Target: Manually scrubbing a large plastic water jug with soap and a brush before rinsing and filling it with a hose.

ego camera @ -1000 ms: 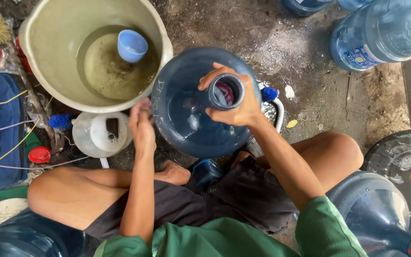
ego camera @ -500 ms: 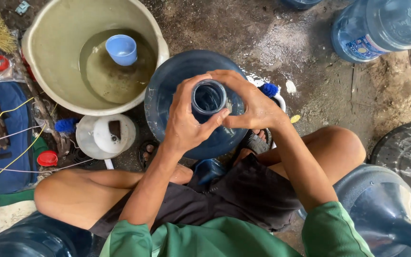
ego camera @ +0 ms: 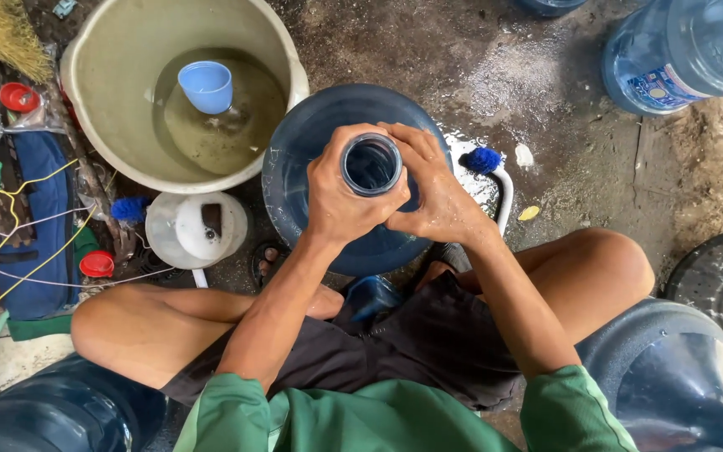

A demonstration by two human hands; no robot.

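Upper left: a big cream tub (ego camera: 290, 71) with dirty water in it and a small blue cup (ego camera: 206, 86) floating there. Just below the tub, a white plastic jug (ego camera: 190, 230). Far left: two red caps (ego camera: 20, 96) (ego camera: 97, 264), a blue bag (ego camera: 39, 209) and yellow string (ego camera: 10, 251). Upper right: a clear blue water bottle (ego camera: 688, 50) lying on wet ground. Middle right: a blue brush (ego camera: 484, 159) on a white handle.

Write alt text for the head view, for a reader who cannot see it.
Seen from above, a squatting person's left hand and right hand grip the open neck of a large blue water jug. Beside it, a beige basin holds murky water and a floating blue cup.
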